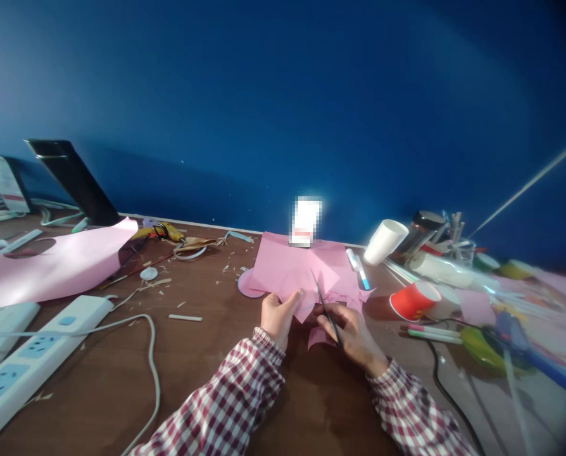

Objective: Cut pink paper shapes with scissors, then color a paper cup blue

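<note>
My left hand point(279, 316) pinches the edge of a piece of pink paper point(304, 301) between thumb and fingers. In my right hand point(352, 332) is a pair of dark scissors point(328, 309), its slim blades pointing away from me over the paper. A curled pink offcut point(320, 339) lies just below, between the hands. Beyond them a larger pink sheet point(276, 253) lies flat on the brown table point(207, 373). A round pink disc point(249, 283) shows partly at its left edge. The right fingers partly hide the scissors' handles.
A bright phone-like screen point(304, 221) leans against the blue wall. Right of it are a marker point(358, 269), a white paper cup point(386, 242), a red cup point(413, 301) and blurred craft supplies. At left are a power strip point(40, 348), a cable point(154, 354) and pink cut-out paper point(74, 256).
</note>
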Action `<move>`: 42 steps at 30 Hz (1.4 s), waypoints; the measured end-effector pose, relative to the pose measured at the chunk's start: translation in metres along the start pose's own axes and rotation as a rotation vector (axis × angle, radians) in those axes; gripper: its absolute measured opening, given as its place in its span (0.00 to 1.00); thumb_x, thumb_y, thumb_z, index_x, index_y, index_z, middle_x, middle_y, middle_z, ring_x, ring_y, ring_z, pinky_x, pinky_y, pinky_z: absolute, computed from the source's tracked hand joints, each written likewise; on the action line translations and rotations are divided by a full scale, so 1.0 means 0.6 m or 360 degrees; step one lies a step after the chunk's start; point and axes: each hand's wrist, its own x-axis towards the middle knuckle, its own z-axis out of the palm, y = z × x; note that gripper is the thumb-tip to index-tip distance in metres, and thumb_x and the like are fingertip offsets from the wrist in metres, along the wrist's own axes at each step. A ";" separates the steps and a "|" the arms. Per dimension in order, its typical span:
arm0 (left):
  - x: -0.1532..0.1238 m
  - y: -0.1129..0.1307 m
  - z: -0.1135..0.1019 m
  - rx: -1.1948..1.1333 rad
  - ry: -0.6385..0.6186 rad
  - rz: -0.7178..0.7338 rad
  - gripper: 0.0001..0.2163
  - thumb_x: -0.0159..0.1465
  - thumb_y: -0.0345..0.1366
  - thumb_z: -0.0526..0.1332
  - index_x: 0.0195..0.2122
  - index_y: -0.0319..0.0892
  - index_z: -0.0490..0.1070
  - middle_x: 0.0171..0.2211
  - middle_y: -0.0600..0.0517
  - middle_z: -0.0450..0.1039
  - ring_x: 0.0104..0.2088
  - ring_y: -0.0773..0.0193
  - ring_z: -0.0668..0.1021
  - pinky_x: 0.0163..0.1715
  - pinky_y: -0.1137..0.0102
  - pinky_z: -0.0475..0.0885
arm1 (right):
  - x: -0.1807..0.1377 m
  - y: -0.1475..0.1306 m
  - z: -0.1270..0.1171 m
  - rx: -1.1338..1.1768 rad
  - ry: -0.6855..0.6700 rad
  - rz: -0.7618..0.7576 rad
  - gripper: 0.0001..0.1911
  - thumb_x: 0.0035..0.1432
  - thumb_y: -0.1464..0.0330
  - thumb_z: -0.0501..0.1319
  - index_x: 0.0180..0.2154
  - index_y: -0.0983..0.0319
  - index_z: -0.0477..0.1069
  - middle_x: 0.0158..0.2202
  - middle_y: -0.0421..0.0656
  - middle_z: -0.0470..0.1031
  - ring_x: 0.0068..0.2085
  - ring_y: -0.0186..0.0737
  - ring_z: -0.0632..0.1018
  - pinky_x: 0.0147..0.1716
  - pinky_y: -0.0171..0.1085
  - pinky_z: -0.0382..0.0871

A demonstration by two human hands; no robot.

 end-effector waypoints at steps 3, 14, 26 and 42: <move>-0.001 0.002 0.002 -0.0052 -0.0010 -0.0015 0.18 0.45 0.40 0.70 0.31 0.31 0.74 0.25 0.46 0.76 0.26 0.61 0.77 0.28 0.68 0.72 | 0.001 -0.002 0.001 -0.0043 0.0016 -0.0030 0.13 0.54 0.61 0.62 0.37 0.64 0.73 0.29 0.44 0.76 0.28 0.39 0.74 0.25 0.33 0.67; -0.004 0.000 -0.001 0.0065 -0.0019 -0.0023 0.18 0.45 0.42 0.70 0.29 0.30 0.74 0.29 0.41 0.77 0.28 0.58 0.78 0.29 0.66 0.73 | 0.002 0.008 0.005 0.0119 -0.0055 -0.0004 0.13 0.55 0.62 0.62 0.38 0.64 0.72 0.29 0.42 0.74 0.26 0.34 0.72 0.22 0.30 0.63; -0.009 0.006 0.002 0.0042 -0.0042 -0.0059 0.17 0.44 0.42 0.70 0.28 0.31 0.74 0.26 0.43 0.77 0.26 0.59 0.78 0.27 0.67 0.72 | 0.003 0.001 0.002 0.0093 -0.0033 -0.0019 0.12 0.55 0.62 0.62 0.37 0.63 0.73 0.33 0.44 0.77 0.34 0.40 0.76 0.33 0.33 0.70; 0.000 0.001 -0.002 0.0044 -0.0004 -0.0091 0.16 0.42 0.41 0.71 0.24 0.33 0.71 0.20 0.48 0.74 0.21 0.64 0.75 0.21 0.71 0.69 | 0.001 -0.007 -0.002 0.0002 -0.0008 -0.0021 0.14 0.53 0.61 0.63 0.39 0.64 0.74 0.31 0.46 0.77 0.35 0.44 0.77 0.34 0.37 0.71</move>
